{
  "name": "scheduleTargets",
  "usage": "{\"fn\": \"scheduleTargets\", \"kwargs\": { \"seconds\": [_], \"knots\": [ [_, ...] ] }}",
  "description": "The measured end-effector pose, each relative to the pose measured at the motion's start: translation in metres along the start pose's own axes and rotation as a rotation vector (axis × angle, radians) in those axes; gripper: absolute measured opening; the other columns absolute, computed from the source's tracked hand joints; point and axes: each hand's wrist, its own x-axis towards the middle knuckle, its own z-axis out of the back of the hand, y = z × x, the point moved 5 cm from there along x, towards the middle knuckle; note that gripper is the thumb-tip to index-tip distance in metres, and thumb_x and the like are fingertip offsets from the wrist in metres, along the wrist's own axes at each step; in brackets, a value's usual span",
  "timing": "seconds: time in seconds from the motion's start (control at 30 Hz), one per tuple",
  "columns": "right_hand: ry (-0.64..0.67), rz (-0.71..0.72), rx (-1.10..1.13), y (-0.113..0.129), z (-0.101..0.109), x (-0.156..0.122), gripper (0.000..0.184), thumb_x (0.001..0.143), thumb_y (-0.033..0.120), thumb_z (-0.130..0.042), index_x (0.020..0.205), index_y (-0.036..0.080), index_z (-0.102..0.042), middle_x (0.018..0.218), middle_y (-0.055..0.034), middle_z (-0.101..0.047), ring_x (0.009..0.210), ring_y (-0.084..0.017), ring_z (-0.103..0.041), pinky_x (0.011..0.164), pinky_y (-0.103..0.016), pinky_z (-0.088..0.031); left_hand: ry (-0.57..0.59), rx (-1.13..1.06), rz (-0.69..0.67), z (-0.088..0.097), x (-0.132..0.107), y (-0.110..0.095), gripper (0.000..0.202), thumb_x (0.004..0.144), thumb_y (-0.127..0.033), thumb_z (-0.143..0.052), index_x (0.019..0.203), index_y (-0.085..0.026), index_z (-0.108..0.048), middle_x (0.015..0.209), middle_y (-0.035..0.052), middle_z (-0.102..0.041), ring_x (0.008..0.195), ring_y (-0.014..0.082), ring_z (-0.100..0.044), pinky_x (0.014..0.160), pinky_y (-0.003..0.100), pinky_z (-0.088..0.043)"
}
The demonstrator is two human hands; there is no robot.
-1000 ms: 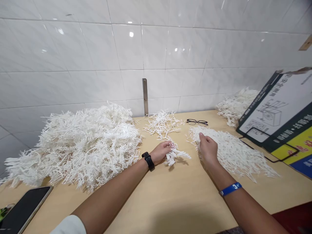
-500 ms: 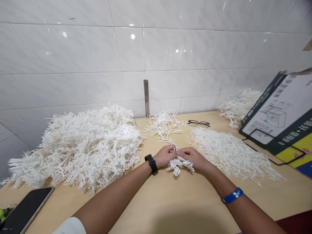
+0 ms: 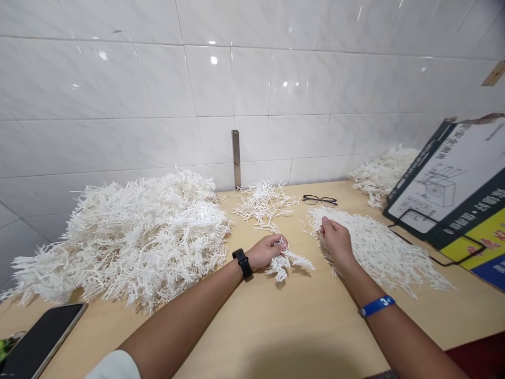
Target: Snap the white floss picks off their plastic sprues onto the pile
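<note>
My left hand (image 3: 269, 251) is closed around a small clump of white branching sprigs (image 3: 290, 260), whose frayed ends spread over the table. My right hand (image 3: 336, 239) is at the near-left edge of a flat layer of white sprigs (image 3: 379, 247), its thumb pressed against curled fingers. Whatever lies in that pinch is hidden or too small to make out. Beyond the left hand is a loose scatter of thin white sprigs (image 3: 265, 204). A big heap of the same white sprigs (image 3: 158, 237) fills the left side.
Black-framed glasses (image 3: 319, 200) lie near the wall. At right a printed box (image 3: 442, 189) leans by a black wire stand (image 3: 479, 252), with another white pile (image 3: 381, 171) behind. A phone (image 3: 43, 339) rests at the left front. A metal strip (image 3: 236, 158) stands against the tiled wall.
My right hand has left the clump and moved right and away from me, to the flat layer. My left hand stays in place, still gripping the clump. The view has shifted slightly.
</note>
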Motion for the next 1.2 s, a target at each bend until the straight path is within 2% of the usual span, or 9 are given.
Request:
{"fn": "scheduleTargets", "kwargs": {
  "seconds": [0.1,0.17,0.27,0.33,0.53,0.63,0.8,1.03,1.2],
  "knots": [
    [-0.114,0.021,-0.164,0.002,0.009,0.002,0.026,0.078,0.045,-0.054,0.074,0.020,-0.054,0.060,0.0017,-0.048,0.055,-0.015,-0.043,0.054,-0.027,-0.030,-0.080,-0.081,0.034,0.003,0.001,0.004,0.038,0.076,-0.050,-0.063,0.081,-0.014,-0.052,0.072,-0.0012,-0.050,0.064,0.0094,-0.045,0.062,0.023,-0.035],
    [-0.171,0.034,-0.206,0.007,0.010,-0.004,0.026,0.075,0.041,-0.058,0.091,0.021,-0.055,0.067,0.0021,-0.049,0.060,-0.016,-0.046,0.057,-0.027,-0.031,-0.106,-0.127,0.055,0.004,0.002,0.006,0.037,0.075,-0.049,-0.065,0.080,-0.014,-0.052,0.071,-0.0017,-0.049,0.063,0.0090,-0.045,0.061,0.022,-0.034],
    [-0.140,0.086,-0.127,0.020,0.003,-0.017,0.025,0.078,0.043,-0.057,0.090,0.021,-0.053,0.068,0.0028,-0.047,0.060,-0.015,-0.045,0.058,-0.026,-0.032,-0.129,-0.131,0.065,0.004,0.002,0.006,0.037,0.074,-0.048,-0.066,0.079,-0.014,-0.052,0.070,-0.0017,-0.050,0.062,0.0088,-0.045,0.060,0.022,-0.034],
    [-0.001,0.143,-0.017,0.028,-0.009,-0.027,0.026,0.082,0.046,-0.053,0.079,0.020,-0.051,0.066,0.0029,-0.044,0.060,-0.014,-0.042,0.058,-0.026,-0.032,-0.143,-0.126,0.071,0.003,0.003,0.005,0.037,0.074,-0.047,-0.066,0.079,-0.013,-0.053,0.069,-0.0019,-0.050,0.061,0.0085,-0.045,0.059,0.022,-0.034],
    [0.678,0.228,0.090,0.033,-0.050,-0.054,0.040,0.083,0.052,-0.052,0.063,0.019,-0.042,0.059,0.0047,-0.036,0.056,-0.011,-0.033,0.053,-0.025,-0.026,-0.192,-0.098,0.044,0.003,0.004,0.003,0.034,0.073,-0.044,-0.066,0.077,-0.012,-0.054,0.068,-0.0016,-0.050,0.062,0.0094,-0.045,0.060,0.023,-0.035],
    [0.800,0.300,-0.041,0.031,-0.057,-0.059,0.039,0.079,0.048,-0.060,0.062,0.019,-0.040,0.058,0.0054,-0.034,0.056,-0.010,-0.032,0.052,-0.024,-0.023,-0.192,-0.031,0.022,0.003,0.006,0.003,0.032,0.074,-0.042,-0.065,0.075,-0.012,-0.054,0.069,-0.0011,-0.051,0.064,0.0098,-0.044,0.061,0.023,-0.035],
    [0.720,0.402,-0.144,0.033,-0.050,-0.053,0.042,0.089,0.044,-0.044,0.058,0.019,-0.033,0.055,0.0039,-0.033,0.055,-0.011,-0.032,0.052,-0.025,-0.023,-0.149,-0.003,-0.015,0.003,0.005,0.003,0.029,0.079,-0.042,-0.059,0.076,-0.014,-0.053,0.069,-0.0014,-0.049,0.064,0.0100,-0.043,0.063,0.023,-0.034],
    [0.560,0.438,-0.186,0.034,-0.046,-0.045,0.039,0.088,0.039,-0.045,0.057,0.019,-0.034,0.053,0.0030,-0.036,0.055,-0.012,-0.035,0.053,-0.025,-0.025,-0.076,0.035,-0.051,0.002,0.003,0.001,0.031,0.083,-0.045,-0.055,0.077,-0.015,-0.050,0.069,-0.0014,-0.047,0.063,0.0099,-0.041,0.061,0.023,-0.034],
    [0.190,0.284,-0.225,0.016,-0.015,-0.011,0.038,0.086,0.043,-0.044,0.057,0.020,-0.036,0.053,0.0028,-0.036,0.055,-0.013,-0.035,0.051,-0.025,-0.025,-0.033,0.023,-0.077,0.001,0.002,0.001,0.034,0.081,-0.047,-0.057,0.078,-0.014,-0.054,0.077,0.0024,-0.054,0.071,0.0122,-0.048,0.068,0.025,-0.038]
  ]
}}
